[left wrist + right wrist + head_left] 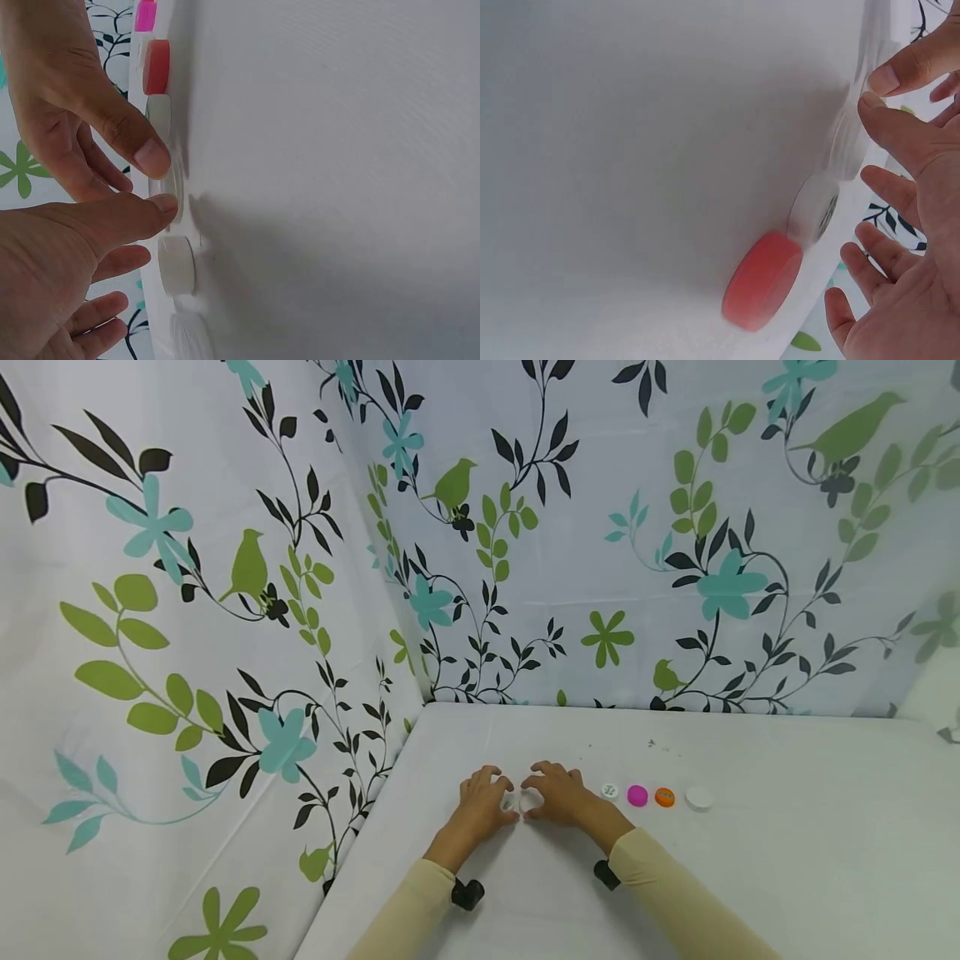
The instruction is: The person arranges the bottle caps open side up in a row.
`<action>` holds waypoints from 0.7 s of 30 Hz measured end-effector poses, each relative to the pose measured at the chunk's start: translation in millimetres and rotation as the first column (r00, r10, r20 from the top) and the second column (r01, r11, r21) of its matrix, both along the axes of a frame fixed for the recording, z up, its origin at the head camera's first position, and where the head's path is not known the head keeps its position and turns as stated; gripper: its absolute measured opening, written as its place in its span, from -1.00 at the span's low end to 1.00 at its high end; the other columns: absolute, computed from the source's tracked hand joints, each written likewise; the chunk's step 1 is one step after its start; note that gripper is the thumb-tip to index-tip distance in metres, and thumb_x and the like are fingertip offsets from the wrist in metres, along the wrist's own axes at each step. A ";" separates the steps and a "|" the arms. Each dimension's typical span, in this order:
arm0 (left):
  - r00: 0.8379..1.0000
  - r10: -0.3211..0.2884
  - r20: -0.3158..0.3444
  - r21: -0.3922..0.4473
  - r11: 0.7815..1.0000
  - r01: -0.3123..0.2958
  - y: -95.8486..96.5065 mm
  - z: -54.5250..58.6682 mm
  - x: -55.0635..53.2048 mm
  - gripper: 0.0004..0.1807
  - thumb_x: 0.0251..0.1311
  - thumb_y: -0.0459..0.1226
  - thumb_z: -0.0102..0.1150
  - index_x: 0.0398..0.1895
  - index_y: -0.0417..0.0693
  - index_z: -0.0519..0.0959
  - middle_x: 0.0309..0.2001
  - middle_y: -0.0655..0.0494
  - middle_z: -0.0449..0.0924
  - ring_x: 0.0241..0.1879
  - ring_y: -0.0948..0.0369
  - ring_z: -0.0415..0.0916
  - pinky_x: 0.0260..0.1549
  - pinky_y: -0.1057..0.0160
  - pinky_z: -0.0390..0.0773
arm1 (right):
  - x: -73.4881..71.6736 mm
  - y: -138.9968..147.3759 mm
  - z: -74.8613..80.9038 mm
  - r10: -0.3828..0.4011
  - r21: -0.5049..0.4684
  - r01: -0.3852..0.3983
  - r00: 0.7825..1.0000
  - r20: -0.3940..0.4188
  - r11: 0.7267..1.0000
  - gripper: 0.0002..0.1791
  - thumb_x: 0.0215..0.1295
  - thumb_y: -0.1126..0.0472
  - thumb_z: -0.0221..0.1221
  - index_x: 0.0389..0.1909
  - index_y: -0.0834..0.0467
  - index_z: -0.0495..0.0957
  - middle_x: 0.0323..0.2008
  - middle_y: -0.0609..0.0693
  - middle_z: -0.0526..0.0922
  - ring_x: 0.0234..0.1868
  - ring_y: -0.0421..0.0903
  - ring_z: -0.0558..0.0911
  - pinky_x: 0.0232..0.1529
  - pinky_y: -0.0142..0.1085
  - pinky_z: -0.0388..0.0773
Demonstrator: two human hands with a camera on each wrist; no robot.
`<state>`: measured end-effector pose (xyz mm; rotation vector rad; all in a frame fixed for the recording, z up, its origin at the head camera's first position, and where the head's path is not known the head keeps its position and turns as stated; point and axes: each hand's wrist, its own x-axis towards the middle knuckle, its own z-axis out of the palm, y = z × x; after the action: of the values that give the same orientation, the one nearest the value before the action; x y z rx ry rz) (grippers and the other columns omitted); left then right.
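Note:
Two clear plastic lids lie side by side on the white table. My left hand (482,802) grips the left clear lid (510,802) between thumb and curled fingers. Around the right clear lid (532,801) my right hand (561,795) curls the same way, thumb at the near edge. Both thumb tips almost meet, as the wrist views show. Beside the right hand stand a white cap with a dark mark (609,792), a magenta cap (637,795), an orange cap (664,797) and a plain white cap (699,799), roughly in line.
The left wrist view shows another white cap (176,265) and a ribbed clear lid (192,336) under the left hand's side. A patterned curtain (517,610) with birds and leaves borders the white table (810,860) at the back and left.

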<state>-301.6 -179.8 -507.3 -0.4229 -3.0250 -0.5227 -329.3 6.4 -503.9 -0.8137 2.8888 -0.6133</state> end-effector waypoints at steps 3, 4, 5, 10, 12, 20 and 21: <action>1.000 -0.012 -0.007 -0.023 1.000 0.012 4.7 2.0 0.8 -0.53 0.22 -0.14 0.55 0.12 -0.10 0.64 0.36 -0.14 0.39 0.41 -0.14 0.31 0.33 -0.21 0.28 | 0.5 3.9 0.6 -0.001 -0.011 0.001 1.000 0.009 1.000 -0.47 0.22 0.00 0.53 0.19 0.04 0.69 0.44 0.18 0.46 0.46 0.23 0.41 0.31 0.29 0.32; 1.000 -0.014 -0.006 -0.031 0.999 0.013 6.2 2.6 0.9 -0.53 0.22 -0.14 0.55 0.12 -0.10 0.64 0.36 -0.13 0.39 0.41 -0.13 0.31 0.34 -0.21 0.28 | 0.8 4.9 0.7 0.000 -0.015 0.000 1.000 0.011 1.000 -0.47 0.22 0.01 0.53 0.18 0.04 0.69 0.44 0.18 0.46 0.46 0.23 0.40 0.31 0.30 0.32; 1.000 -0.015 -0.002 -0.037 0.999 0.015 7.7 2.9 0.9 -0.54 0.21 -0.14 0.55 0.12 -0.10 0.65 0.36 -0.13 0.40 0.41 -0.13 0.32 0.34 -0.21 0.28 | 1.0 5.7 0.5 0.001 -0.020 -0.001 1.000 0.013 1.000 -0.48 0.21 0.02 0.53 0.17 0.05 0.70 0.44 0.19 0.46 0.46 0.24 0.40 0.31 0.31 0.31; 0.999 -0.022 0.035 -0.043 0.999 0.024 13.8 2.4 -1.5 -0.56 0.22 -0.13 0.54 0.09 -0.10 0.67 0.37 -0.14 0.41 0.43 -0.14 0.31 0.36 -0.22 0.25 | 1.1 8.1 -1.8 0.001 -0.029 -0.001 1.000 0.019 1.000 -0.55 0.24 0.06 0.51 0.14 0.05 0.72 0.43 0.20 0.47 0.47 0.25 0.40 0.32 0.34 0.29; 0.999 -0.025 0.044 -0.048 0.999 0.027 15.7 1.7 -2.8 -0.58 0.23 -0.12 0.53 0.07 -0.10 0.68 0.37 -0.13 0.41 0.44 -0.13 0.31 0.37 -0.22 0.25 | 0.3 8.5 -3.7 -0.002 -0.027 0.002 1.000 0.020 1.000 -0.57 0.26 0.07 0.50 0.13 0.04 0.72 0.43 0.19 0.47 0.47 0.25 0.39 0.32 0.34 0.29; 0.999 -0.034 0.042 -0.080 0.996 0.037 19.4 0.0 -6.2 -0.59 0.22 -0.08 0.54 0.03 -0.08 0.70 0.29 -0.06 0.46 0.37 -0.10 0.37 0.31 -0.18 0.31 | -1.0 10.0 -7.5 -0.016 -0.032 0.017 1.000 0.019 0.999 -0.60 0.27 0.08 0.50 0.11 0.03 0.73 0.41 0.18 0.49 0.45 0.24 0.41 0.31 0.34 0.31; 0.998 -0.035 0.043 -0.081 0.996 0.038 19.6 -0.3 -6.1 -0.59 0.22 -0.08 0.54 0.03 -0.07 0.70 0.29 -0.06 0.46 0.37 -0.10 0.37 0.31 -0.18 0.32 | -0.2 10.4 -7.0 -0.016 -0.035 0.017 1.000 0.020 0.999 -0.60 0.27 0.08 0.50 0.10 0.04 0.74 0.40 0.18 0.50 0.45 0.24 0.41 0.30 0.34 0.31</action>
<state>-307.7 -160.2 -507.6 -0.4781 -3.0922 -0.4166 -329.5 16.8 -510.9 -0.7847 2.8777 -0.6711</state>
